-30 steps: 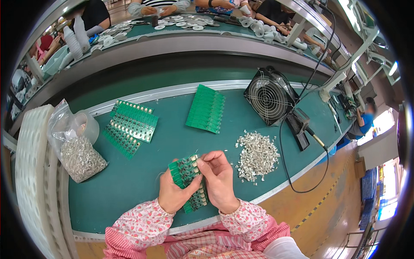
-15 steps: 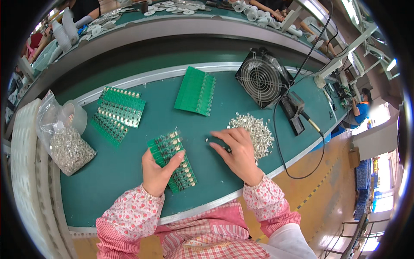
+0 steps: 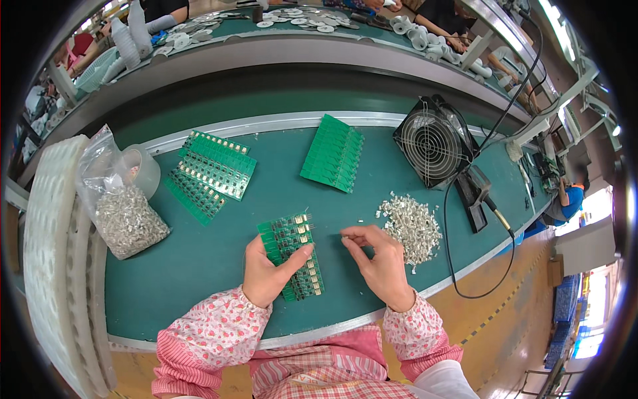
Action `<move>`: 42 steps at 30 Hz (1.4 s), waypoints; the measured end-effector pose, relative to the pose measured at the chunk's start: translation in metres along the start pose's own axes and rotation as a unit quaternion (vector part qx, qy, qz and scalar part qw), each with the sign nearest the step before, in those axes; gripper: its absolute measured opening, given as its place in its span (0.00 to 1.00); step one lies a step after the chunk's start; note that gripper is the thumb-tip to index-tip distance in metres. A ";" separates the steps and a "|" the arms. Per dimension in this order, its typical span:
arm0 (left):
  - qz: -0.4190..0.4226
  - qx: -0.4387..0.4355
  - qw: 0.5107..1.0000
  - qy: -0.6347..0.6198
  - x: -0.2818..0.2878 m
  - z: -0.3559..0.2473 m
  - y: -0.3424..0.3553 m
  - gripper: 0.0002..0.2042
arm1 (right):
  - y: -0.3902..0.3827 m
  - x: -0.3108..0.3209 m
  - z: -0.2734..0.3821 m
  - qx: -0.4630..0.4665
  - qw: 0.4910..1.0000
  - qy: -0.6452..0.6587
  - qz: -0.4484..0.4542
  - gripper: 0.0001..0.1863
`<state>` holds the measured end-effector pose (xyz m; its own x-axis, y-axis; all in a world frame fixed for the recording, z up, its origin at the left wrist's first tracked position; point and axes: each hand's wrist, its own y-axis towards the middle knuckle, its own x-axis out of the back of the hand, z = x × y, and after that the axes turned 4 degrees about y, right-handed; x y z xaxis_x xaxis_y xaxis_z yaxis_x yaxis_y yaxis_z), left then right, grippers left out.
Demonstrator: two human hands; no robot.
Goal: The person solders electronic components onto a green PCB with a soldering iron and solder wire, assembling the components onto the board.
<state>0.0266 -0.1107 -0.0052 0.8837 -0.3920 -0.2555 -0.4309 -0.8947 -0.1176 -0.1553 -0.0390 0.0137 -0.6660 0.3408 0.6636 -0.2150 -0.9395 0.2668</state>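
Observation:
My left hand [image 3: 267, 273] grips a green circuit board panel [image 3: 293, 254] fitted with small white parts, tilted over the green table mat [image 3: 199, 266]. My right hand [image 3: 377, 261] pinches a small white connector [image 3: 345, 234] at its fingertips, just right of the panel. A heap of the same white connectors [image 3: 412, 224] lies right of that hand. Both forearms wear pink patterned sleeves.
A stack of green panels [image 3: 211, 171] lies at the left and another fanned stack [image 3: 333, 152] at the back. A clear bag of connectors [image 3: 119, 211] and a tape roll [image 3: 141, 169] sit far left. A black fan [image 3: 430, 141] and soldering-iron stand [image 3: 473, 193] with cable stand right.
My right hand left the connector heap and came back toward the panel with one connector. My left hand raised the panel slightly. The view shifted down and right.

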 end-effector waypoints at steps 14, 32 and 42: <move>0.010 -0.051 0.998 0.043 0.000 0.003 0.001 0.11 | 0.012 -0.030 0.015 -0.253 0.792 0.546 0.104 0.08; 0.076 -0.084 0.988 0.102 -0.007 -0.001 0.002 0.15 | 0.005 -0.032 0.012 -0.182 0.852 0.491 0.023 0.10; 0.039 -0.014 0.999 -0.009 -0.002 0.001 0.005 0.14 | 0.018 0.017 -0.038 0.099 0.977 -0.178 -0.071 0.12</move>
<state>0.0226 -0.1138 -0.0065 0.8443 -0.4572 -0.2796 -0.4929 -0.8673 -0.0702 -0.1979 -0.0515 0.0031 -0.3420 0.4902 0.8017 -0.1217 -0.8691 0.4795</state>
